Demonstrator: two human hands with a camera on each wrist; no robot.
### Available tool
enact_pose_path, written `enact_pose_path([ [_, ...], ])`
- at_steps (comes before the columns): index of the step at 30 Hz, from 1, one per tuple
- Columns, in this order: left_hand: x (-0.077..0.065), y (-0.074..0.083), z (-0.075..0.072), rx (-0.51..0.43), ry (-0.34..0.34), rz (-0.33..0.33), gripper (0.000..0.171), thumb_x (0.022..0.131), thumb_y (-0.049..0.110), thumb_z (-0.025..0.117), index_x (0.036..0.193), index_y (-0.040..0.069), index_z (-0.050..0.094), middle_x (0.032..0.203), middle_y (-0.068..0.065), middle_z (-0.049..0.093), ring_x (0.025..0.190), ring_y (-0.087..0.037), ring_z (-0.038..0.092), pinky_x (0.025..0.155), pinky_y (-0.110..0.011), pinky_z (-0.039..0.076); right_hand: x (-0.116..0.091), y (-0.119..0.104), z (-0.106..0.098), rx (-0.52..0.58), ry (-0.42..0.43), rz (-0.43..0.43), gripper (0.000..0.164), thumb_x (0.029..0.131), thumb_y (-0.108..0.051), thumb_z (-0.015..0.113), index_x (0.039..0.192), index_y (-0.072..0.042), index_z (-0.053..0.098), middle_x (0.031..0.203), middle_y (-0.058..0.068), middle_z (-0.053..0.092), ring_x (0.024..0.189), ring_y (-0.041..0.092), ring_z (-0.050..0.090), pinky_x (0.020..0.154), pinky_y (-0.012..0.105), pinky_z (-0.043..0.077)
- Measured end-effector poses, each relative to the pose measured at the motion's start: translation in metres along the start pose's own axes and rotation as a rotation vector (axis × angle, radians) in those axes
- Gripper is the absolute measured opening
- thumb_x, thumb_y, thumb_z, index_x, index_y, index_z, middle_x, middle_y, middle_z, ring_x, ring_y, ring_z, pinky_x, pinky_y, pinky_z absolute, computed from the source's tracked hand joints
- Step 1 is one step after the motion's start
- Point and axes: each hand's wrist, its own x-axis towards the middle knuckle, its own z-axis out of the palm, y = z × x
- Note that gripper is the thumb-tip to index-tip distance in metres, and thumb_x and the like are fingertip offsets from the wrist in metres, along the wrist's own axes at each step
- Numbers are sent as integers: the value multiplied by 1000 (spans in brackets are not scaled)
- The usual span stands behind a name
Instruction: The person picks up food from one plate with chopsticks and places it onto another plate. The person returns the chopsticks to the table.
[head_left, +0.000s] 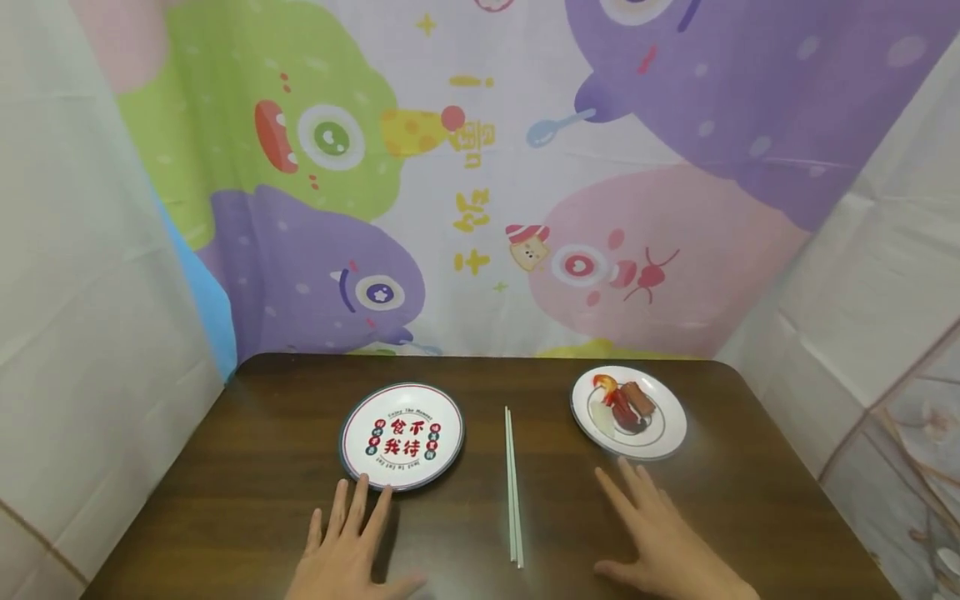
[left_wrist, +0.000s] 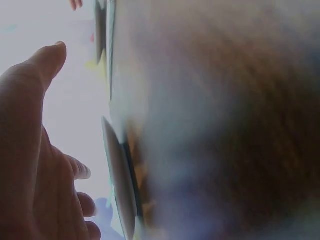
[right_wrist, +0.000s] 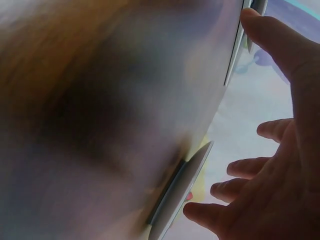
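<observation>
My left hand (head_left: 348,546) is spread with straight fingers, palm down, its fingertips right at the near rim of a white plate (head_left: 442,417) printed with red characters. To the right, my right hand (head_left: 663,533) also has its fingers stretched out and holds nothing. Just beyond its fingertips stands a second white plate (head_left: 667,437) bearing several food pieces (head_left: 626,404) in red, brown, yellow and pale white. Between the hands lies a pair of pale green chopsticks (head_left: 513,492), pointing away from me. Both wrist views show the palm (left_wrist: 50,185) and fingers beside a plate's edge (right_wrist: 177,195).
The dark brown wooden table (head_left: 247,467) has rounded far corners. Right behind it hangs a curtain (head_left: 480,317) with colourful cartoon monsters. White cloth panels (head_left: 97,292) close in the left and right sides.
</observation>
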Motion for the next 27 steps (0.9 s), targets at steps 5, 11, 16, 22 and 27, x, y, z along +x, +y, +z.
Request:
enact_pose_path([
  [5, 1, -6, -9, -46, -25, -60, 118, 74, 89, 60, 162, 16, 31, 171, -21, 15, 156, -51, 10, 115, -81, 15, 7, -3, 0, -11, -7, -52, 115, 73, -54, 89, 163, -18, 29, 166, 26, 25, 149, 54, 30, 114, 70, 34],
  [11, 3, -8, -15, -103, -45, -123, 117, 78, 87, 59, 164, 14, 26, 172, -23, 7, 155, -53, 3, 115, -82, 8, 12, -6, 2, 5, -31, -70, 112, 75, -57, 87, 163, -20, 29, 165, 24, 30, 145, 48, 40, 108, 63, 46],
  [16, 4, -10, -16, -113, -37, -143, 118, 78, 87, 59, 164, 14, 23, 171, -25, 8, 155, -54, 1, 115, -82, 4, 16, -10, 4, 37, -98, -64, 111, 77, -61, 84, 163, -20, 28, 165, 23, 31, 137, 42, 51, 103, 57, 53],
  [22, 5, -10, -20, -133, -65, -186, 120, 77, 88, 58, 164, 13, 22, 170, -26, 10, 154, -55, -3, 114, -83, -1, 25, -18, 9, 53, -138, -81, 109, 78, -61, 82, 164, -23, 26, 165, 22, 32, 136, 38, 53, 101, 56, 54],
  [27, 6, -12, -21, -156, -77, -217, 123, 78, 87, 58, 165, 11, 19, 169, -28, 8, 153, -57, -5, 114, -82, -5, 27, -23, 13, 23, -144, -128, 106, 80, -59, 82, 163, -19, 29, 162, 24, 35, 141, 41, 47, 106, 58, 51],
])
